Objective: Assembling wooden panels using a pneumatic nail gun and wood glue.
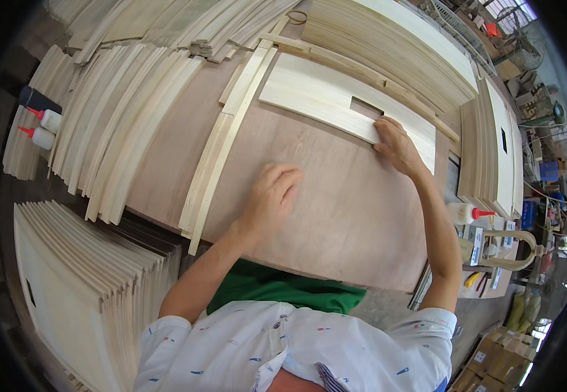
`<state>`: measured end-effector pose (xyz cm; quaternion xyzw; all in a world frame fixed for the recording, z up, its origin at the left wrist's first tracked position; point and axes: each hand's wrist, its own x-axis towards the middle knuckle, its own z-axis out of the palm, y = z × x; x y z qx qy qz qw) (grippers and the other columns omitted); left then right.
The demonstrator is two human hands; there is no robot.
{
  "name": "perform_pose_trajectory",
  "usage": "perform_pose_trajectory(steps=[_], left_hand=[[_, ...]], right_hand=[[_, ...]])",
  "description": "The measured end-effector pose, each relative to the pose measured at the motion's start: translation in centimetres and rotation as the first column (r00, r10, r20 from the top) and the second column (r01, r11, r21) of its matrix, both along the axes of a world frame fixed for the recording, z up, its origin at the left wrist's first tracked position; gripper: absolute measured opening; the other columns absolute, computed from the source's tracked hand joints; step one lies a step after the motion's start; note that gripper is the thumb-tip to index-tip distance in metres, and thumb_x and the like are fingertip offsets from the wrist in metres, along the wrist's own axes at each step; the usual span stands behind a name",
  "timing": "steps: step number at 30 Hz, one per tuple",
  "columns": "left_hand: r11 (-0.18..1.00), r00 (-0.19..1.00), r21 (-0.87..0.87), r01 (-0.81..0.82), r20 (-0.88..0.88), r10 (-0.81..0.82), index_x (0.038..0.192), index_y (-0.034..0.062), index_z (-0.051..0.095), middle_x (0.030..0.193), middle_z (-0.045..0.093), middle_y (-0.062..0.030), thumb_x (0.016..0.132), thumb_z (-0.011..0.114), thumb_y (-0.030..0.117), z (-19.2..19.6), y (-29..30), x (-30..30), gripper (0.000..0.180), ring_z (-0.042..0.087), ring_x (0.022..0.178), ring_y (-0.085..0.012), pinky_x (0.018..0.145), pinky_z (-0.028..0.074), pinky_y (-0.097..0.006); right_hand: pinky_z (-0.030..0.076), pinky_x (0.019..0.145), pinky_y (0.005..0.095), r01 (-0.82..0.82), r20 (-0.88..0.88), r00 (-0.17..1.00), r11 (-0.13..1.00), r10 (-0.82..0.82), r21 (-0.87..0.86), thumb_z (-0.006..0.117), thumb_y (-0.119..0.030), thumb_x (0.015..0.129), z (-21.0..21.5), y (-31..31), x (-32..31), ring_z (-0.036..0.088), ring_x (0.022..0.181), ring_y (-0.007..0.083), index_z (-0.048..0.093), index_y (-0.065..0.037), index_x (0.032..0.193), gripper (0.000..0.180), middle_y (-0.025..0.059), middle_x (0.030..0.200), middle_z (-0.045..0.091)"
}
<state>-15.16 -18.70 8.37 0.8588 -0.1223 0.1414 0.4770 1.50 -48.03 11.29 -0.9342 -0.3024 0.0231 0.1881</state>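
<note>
A pale wooden board [316, 83] with a rectangular slot lies at the far side of the brown worktable [322, 215]. My right hand [396, 145] grips this board at its near edge, the fingers over the strip beside the slot and the thumb at the edge. Over the middle of the table is my left hand [271, 199], loosely bent and slightly blurred, with nothing visible in it. To its left, a long wooden guide strip [224, 144] runs along the table. Another wooden rail [362, 75] borders the board's far side.
Stacked wooden strips [126, 111] fill the left side. Slotted panels [94, 294] stand at lower left, and more panels [492, 144] at right. A long stack of boards [388, 52] lies beyond the rail. Glue bottles [41, 137] with red tips stand left; another glue bottle [461, 213] lies right.
</note>
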Motion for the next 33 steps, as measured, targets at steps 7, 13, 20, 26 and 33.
perform_pose_trajectory(steps=[7, 13, 20, 26, 33], left_hand=[[0.980, 0.990, 0.192, -0.046, 0.139, 0.019, 0.110, -0.0008, 0.061, 0.118, 0.057, -0.0142, 0.081, 0.060, 0.001, -1.4, 0.3, 9.9, 0.029, 0.049, 0.118, -0.0334, 0.100, 0.040, -0.041], [0.921, 0.966, 0.373, -0.110, 0.258, 0.011, 0.114, 0.0014, 0.062, 0.125, 0.057, -0.0149, 0.079, 0.064, 0.005, -2.6, 1.2, 14.2, 0.035, 0.045, 0.124, -0.0340, 0.104, 0.036, -0.044], [0.926, 0.943, 0.357, -0.125, 0.332, 0.000, 0.107, 0.0027, 0.068, 0.116, 0.064, -0.0138, 0.077, 0.069, 0.010, -3.2, 1.0, 16.8, 0.031, 0.055, 0.114, -0.0321, 0.099, 0.042, -0.042], [0.928, 0.972, 0.353, -0.116, 0.233, 0.033, 0.101, 0.0047, 0.071, 0.115, 0.066, -0.0090, 0.081, 0.067, 0.017, -2.9, 2.0, 17.2, 0.024, 0.054, 0.117, -0.0274, 0.100, 0.037, -0.041], [0.900, 0.985, 0.430, -0.079, 0.171, 0.005, 0.114, 0.0042, 0.065, 0.124, 0.061, -0.0094, 0.083, 0.066, 0.017, -2.4, 1.0, 16.7, 0.033, 0.050, 0.122, -0.0286, 0.104, 0.035, -0.040]], right_hand=[[0.036, 0.108, 0.0400, 0.012, 0.007, 1.000, 1.000, -0.012, -0.026, 0.068, -0.006, 0.077, -0.4, 0.3, 1.6, 0.041, 0.131, 0.0315, 0.053, -0.001, 0.123, 0.049, 0.0135, 0.130, 0.053], [0.038, 0.106, 0.0407, -0.001, 0.039, 0.999, 1.000, 0.002, -0.009, 0.069, -0.007, 0.078, -0.7, 2.2, 1.7, 0.041, 0.130, 0.0329, 0.054, 0.000, 0.123, 0.047, 0.0146, 0.132, 0.053], [0.038, 0.106, 0.0424, 0.046, 0.194, 0.978, 0.986, -0.076, 0.158, 0.068, -0.010, 0.080, -3.7, 1.1, 0.9, 0.042, 0.130, 0.0361, 0.057, 0.001, 0.119, 0.042, 0.0175, 0.133, 0.052], [0.037, 0.104, 0.0439, 0.229, 0.392, 0.856, 0.928, -0.336, 0.295, 0.069, -0.016, 0.081, -6.0, 0.8, -1.9, 0.046, 0.124, 0.0377, 0.059, 0.004, 0.112, 0.039, 0.0212, 0.129, 0.054], [0.037, 0.102, 0.0455, 0.513, 0.400, 0.665, 0.775, -0.631, 0.370, 0.066, -0.013, 0.084, -7.3, -7.9, -5.2, 0.048, 0.120, 0.0384, 0.059, 0.005, 0.112, 0.033, 0.0208, 0.126, 0.055]])
